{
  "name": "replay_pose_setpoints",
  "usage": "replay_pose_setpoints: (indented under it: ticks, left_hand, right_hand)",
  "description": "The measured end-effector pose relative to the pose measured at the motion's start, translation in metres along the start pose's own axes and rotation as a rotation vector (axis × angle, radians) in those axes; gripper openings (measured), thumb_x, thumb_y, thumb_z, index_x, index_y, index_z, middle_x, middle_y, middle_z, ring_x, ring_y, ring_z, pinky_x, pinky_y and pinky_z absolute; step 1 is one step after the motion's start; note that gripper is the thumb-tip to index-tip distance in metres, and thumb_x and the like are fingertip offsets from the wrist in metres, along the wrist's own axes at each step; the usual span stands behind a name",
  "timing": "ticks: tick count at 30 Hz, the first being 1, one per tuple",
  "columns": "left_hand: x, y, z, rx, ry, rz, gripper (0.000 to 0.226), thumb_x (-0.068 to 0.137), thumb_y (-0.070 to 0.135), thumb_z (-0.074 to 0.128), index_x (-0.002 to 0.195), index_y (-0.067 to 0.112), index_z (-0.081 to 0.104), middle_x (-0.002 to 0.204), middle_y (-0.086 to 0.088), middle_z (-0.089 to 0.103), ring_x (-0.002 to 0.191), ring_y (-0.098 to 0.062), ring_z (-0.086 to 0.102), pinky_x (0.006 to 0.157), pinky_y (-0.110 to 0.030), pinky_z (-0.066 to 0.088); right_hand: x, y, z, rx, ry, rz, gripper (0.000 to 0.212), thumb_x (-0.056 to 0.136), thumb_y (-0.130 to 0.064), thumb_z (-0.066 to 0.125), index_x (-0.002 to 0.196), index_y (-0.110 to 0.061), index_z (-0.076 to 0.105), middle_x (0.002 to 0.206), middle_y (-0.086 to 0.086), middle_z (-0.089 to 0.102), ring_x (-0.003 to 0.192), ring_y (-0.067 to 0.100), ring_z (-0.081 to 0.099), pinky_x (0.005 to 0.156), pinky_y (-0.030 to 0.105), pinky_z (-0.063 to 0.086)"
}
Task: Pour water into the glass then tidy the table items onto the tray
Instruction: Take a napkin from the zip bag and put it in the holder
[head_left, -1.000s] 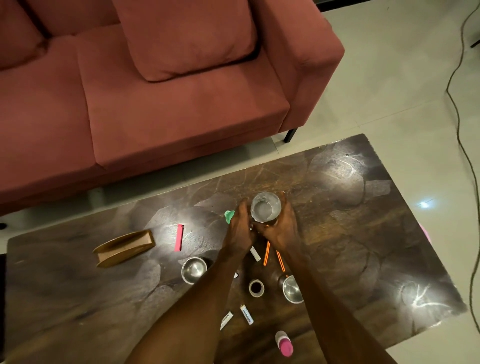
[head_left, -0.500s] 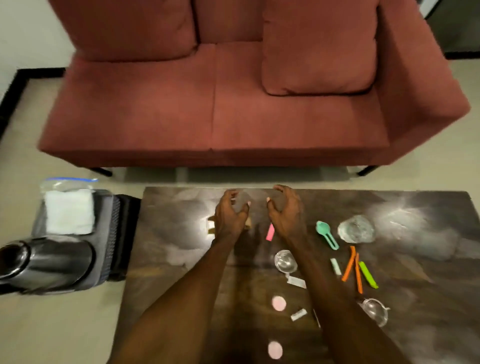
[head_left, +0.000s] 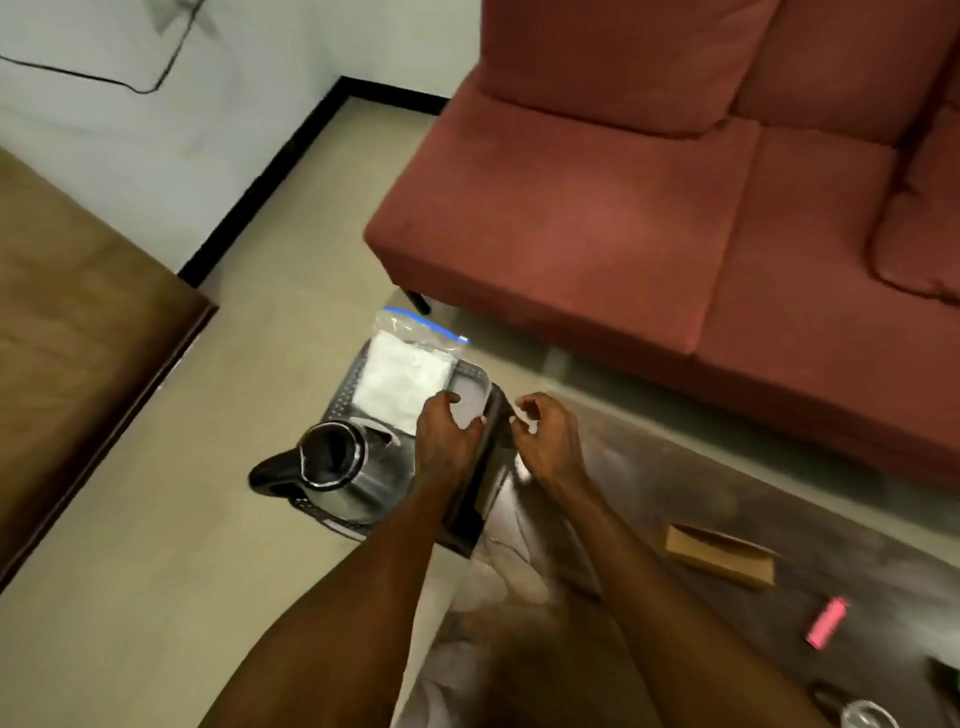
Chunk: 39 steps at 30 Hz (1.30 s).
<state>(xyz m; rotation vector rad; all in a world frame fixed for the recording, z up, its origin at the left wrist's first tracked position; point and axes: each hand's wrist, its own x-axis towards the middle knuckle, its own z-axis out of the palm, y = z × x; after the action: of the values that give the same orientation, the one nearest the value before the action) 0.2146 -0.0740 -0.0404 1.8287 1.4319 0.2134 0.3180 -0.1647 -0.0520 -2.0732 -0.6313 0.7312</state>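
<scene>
Reaching past the table's end since half a second ago, both hands now hover at the grey tray (head_left: 470, 384) on the floor stand, so tidying seems about to start. The left hand (head_left: 448, 431) curls over the tray's near corner; whether it grips is unclear. The right hand (head_left: 545, 441) is half-open and empty. The tray's long axis runs away toward the sofa (head_left: 623, 208), holding a kettle (head_left: 337, 462) and a zip bag (head_left: 405, 374).

Red sofa (head_left: 675, 208) stood ahead of me, one dark leg (head_left: 417, 301) showing under its near corner. White wall (head_left: 208, 104) to my left, black skirting (head_left: 270, 176) along its base, a thin black cable (head_left: 88, 78) looped across it. Brown wooden furniture (head_left: 78, 332) sat at far left on beige floor (head_left: 156, 571).
</scene>
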Motion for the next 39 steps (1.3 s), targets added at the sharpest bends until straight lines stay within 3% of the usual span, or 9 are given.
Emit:
replay_pose_setpoints:
  ticks: [9,12,14,17,21,25,30,33,39]
  left_hand:
    - [0.080,-0.054,0.017,-0.106,0.015,-0.172,0.048,0.088,0.013,0.063,0.132,0.006,0.046,0.135,-0.014,0.050,0.127,-0.028,0.046,0.100,-0.033,0.039]
    - [0.090,-0.062,0.031,-0.128,0.065,-0.223,0.043,0.091,0.014,0.058,0.132,0.005,0.046,0.134,-0.014,0.050,0.126,-0.028,0.047,0.098,-0.032,0.039]
    - [0.093,-0.064,0.035,-0.144,0.090,-0.235,0.040,0.094,0.017,0.056,0.131,0.006,0.047,0.133,-0.012,0.051,0.124,-0.027,0.048,0.096,-0.032,0.040]
    - [0.095,-0.064,0.037,-0.185,0.101,-0.274,0.041,0.093,0.017,0.058,0.131,0.007,0.047,0.133,-0.012,0.051,0.124,-0.027,0.049,0.095,-0.032,0.040]
    - [0.094,-0.058,0.029,-0.196,0.104,-0.278,0.045,0.091,0.017,0.060,0.132,0.008,0.047,0.135,-0.011,0.051,0.125,-0.026,0.048,0.097,-0.031,0.039]
    - [0.084,-0.038,0.019,-0.238,0.138,-0.254,0.038,0.091,0.009,0.055,0.129,0.010,0.049,0.132,-0.010,0.054,0.124,-0.026,0.049,0.097,-0.030,0.039]
    - [0.062,0.007,0.010,-0.358,0.194,-0.192,0.040,0.093,0.005,0.041,0.132,0.009,0.049,0.135,-0.012,0.054,0.124,-0.029,0.050,0.105,-0.041,0.041]
    - [0.044,0.044,0.001,-0.402,0.212,-0.092,0.043,0.097,0.010,0.040,0.140,0.010,0.042,0.143,-0.010,0.047,0.132,-0.026,0.044,0.110,-0.037,0.035]
    - [-0.027,0.137,-0.011,-0.154,0.336,0.430,0.055,0.096,0.025,0.045,0.150,0.016,0.033,0.160,-0.007,0.022,0.148,-0.023,0.022,0.116,-0.039,0.020]
  right_hand:
    - [0.091,-0.010,0.127,0.039,-0.111,0.141,0.016,0.086,0.003,0.058,0.091,-0.008,0.069,0.095,0.010,0.072,0.092,0.025,0.069,0.087,0.040,0.057]
    - [0.110,0.002,0.143,0.051,-0.123,0.145,0.021,0.088,0.004,0.059,0.103,-0.003,0.072,0.109,0.011,0.072,0.102,0.022,0.067,0.091,0.023,0.053]
    - [0.117,0.005,0.149,0.089,-0.140,0.151,0.024,0.089,0.004,0.060,0.109,-0.001,0.072,0.114,0.010,0.071,0.099,0.015,0.063,0.077,0.000,0.045]
    - [0.121,0.009,0.156,0.215,-0.156,0.178,0.024,0.091,0.000,0.064,0.114,0.000,0.070,0.114,0.013,0.071,0.094,0.012,0.064,0.073,0.003,0.046]
    - [0.116,0.004,0.152,0.254,-0.064,0.150,0.017,0.084,-0.007,0.075,0.101,-0.005,0.076,0.097,0.007,0.076,0.072,-0.004,0.065,0.067,0.004,0.049]
    - [0.103,-0.013,0.128,0.304,-0.025,0.127,0.011,0.082,0.002,0.073,0.091,-0.004,0.077,0.089,0.007,0.076,0.083,0.017,0.072,0.085,0.032,0.059]
    - [0.073,-0.035,0.069,0.263,0.064,0.008,0.027,0.080,0.016,0.060,0.083,-0.005,0.075,0.082,0.004,0.073,0.079,0.014,0.069,0.078,0.022,0.056]
    - [0.052,-0.045,0.017,0.283,0.120,-0.033,0.033,0.075,0.024,0.049,0.081,0.001,0.072,0.082,0.010,0.072,0.077,0.016,0.065,0.073,0.014,0.052]
    - [-0.009,-0.059,-0.113,0.290,0.258,-0.111,0.044,0.073,0.028,0.045,0.080,-0.007,0.072,0.080,0.003,0.072,0.079,0.012,0.067,0.076,0.018,0.056]
